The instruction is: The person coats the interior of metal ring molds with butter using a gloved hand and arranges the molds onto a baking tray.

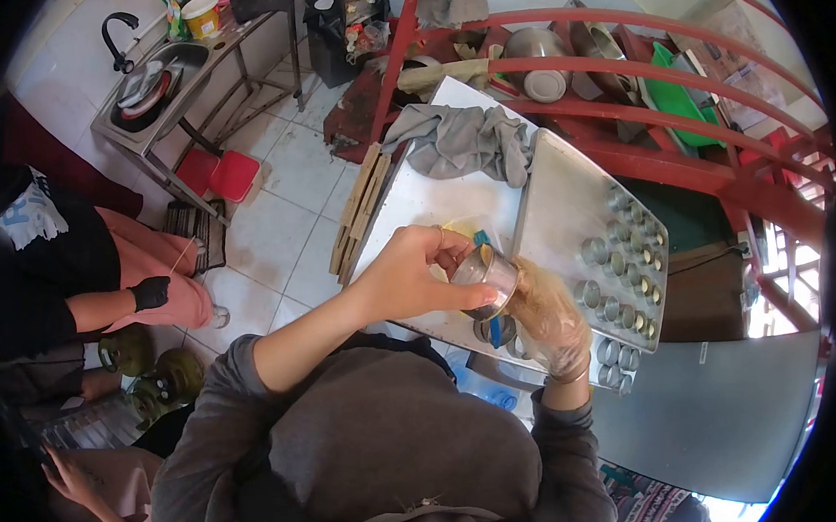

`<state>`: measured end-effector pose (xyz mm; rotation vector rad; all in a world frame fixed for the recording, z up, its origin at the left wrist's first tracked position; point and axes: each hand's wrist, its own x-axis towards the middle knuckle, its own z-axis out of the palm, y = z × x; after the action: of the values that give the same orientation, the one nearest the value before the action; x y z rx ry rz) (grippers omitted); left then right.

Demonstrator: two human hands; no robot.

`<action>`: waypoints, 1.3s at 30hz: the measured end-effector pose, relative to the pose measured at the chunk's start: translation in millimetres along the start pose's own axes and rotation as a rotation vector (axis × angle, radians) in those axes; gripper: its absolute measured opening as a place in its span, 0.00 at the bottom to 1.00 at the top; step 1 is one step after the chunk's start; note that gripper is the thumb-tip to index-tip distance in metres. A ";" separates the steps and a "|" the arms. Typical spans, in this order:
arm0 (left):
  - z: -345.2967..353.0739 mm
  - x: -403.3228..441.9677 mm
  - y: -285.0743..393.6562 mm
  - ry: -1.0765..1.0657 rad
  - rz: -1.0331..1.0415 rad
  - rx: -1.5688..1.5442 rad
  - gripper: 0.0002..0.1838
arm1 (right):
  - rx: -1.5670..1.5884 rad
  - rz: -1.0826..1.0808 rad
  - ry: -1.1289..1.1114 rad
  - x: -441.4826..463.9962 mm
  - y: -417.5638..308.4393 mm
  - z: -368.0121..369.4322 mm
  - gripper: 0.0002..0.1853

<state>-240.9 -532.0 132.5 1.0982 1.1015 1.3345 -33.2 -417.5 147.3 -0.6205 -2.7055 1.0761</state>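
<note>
My left hand (422, 272) is bare and closed around a short metal ring mould (494, 275), which it holds tilted over the white table. My right hand (553, 321), in a clear plastic glove, is against the mould's right side; its fingertips are hidden, so I cannot tell how they are bent. Behind the mould lies a clear plastic bag (480, 228) with something yellow and a blue-green piece. Just below my hands are more metal rings (482, 331) and a blue strip-like object (495, 333), partly covered. Several similar rings (614, 262) stand in rows on the metal tray (556, 197).
A grey cloth (465, 142) lies on the white table (396, 225). Red metal railings (628, 158) run behind, with pots (537, 56) and a green basket (682, 100) beyond. At left are a sink (179, 64), a red stool (231, 173) and a person (101, 266) with a black-gloved hand.
</note>
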 end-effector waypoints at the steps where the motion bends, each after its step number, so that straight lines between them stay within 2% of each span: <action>1: 0.2 0.9 2.1 0.035 0.031 0.060 0.22 | -0.117 -0.039 0.054 0.7 -4.6 1.9 0.18; 2: 0.6 2.1 4.0 0.070 0.062 0.120 0.22 | -0.236 -0.079 0.108 2.0 -8.1 4.3 0.18; 4: 2.5 5.0 6.3 0.148 0.123 0.225 0.23 | -0.136 -0.047 0.028 7.6 8.1 24.0 0.16; 5: 3.4 6.8 6.7 0.192 0.150 0.270 0.23 | -0.086 -0.032 -0.017 10.9 14.2 30.7 0.15; 8: 4.4 14.2 8.7 0.232 0.148 0.449 0.26 | -0.235 -0.053 -0.260 10.5 9.3 18.7 0.19; 11: 5.4 21.0 6.8 0.251 0.115 0.577 0.31 | -0.569 -0.007 0.214 15.0 12.9 15.0 0.18; 15: 2.6 27.4 12.6 0.247 0.141 0.652 0.34 | -0.399 -0.203 0.344 29.1 9.3 32.6 0.15; 16: 1.5 28.1 12.4 0.265 0.155 0.682 0.34 | -0.662 -0.285 0.236 19.7 27.2 41.5 0.16; 18: -1.8 28.3 11.5 0.285 0.153 0.686 0.34 | -0.682 -0.278 0.180 16.5 24.4 46.9 0.17; 22: -6.3 23.6 11.8 0.269 0.116 0.638 0.33 | -0.668 -0.048 0.267 18.8 21.2 32.4 0.15; 25: -5.5 25.0 13.4 0.245 0.213 0.642 0.32 | -0.429 0.116 0.201 15.8 24.9 42.5 0.11; 26: -6.2 25.9 13.6 0.237 0.262 0.645 0.32 | -0.803 -0.219 0.257 13.6 24.5 50.5 0.08; 28: -10.1 26.5 6.4 0.203 0.266 0.561 0.31 | -0.483 -0.128 0.082 12.2 -5.6 44.8 0.08; 31: -14.2 20.4 3.8 0.096 0.201 0.388 0.28 | -0.088 -0.132 -0.007 -9.5 -1.3 30.8 0.11; 32: -13.7 18.2 3.5 0.048 0.165 0.320 0.27 | 0.414 0.133 -0.044 -15.3 -0.1 25.9 0.12; 35: -10.7 18.2 2.9 -0.034 0.136 0.162 0.23 | 0.681 0.438 0.086 -4.7 -40.1 14.6 0.14; 37: -8.5 19.8 7.2 -0.080 0.128 0.107 0.20 | 1.384 0.282 0.221 -4.4 -33.4 14.7 0.14; 38: -5.7 20.8 7.4 -0.083 0.123 0.075 0.20 | 1.187 0.314 0.146 0.7 -32.5 15.4 0.14; 39: -3.0 22.0 7.4 -0.086 0.115 0.044 0.20 | 0.856 0.314 0.025 0.8 -23.8 12.6 0.14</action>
<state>-245.9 -510.4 140.1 1.2565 1.0217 1.3444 -45.2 -440.4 154.4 -0.8618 -1.8505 2.0731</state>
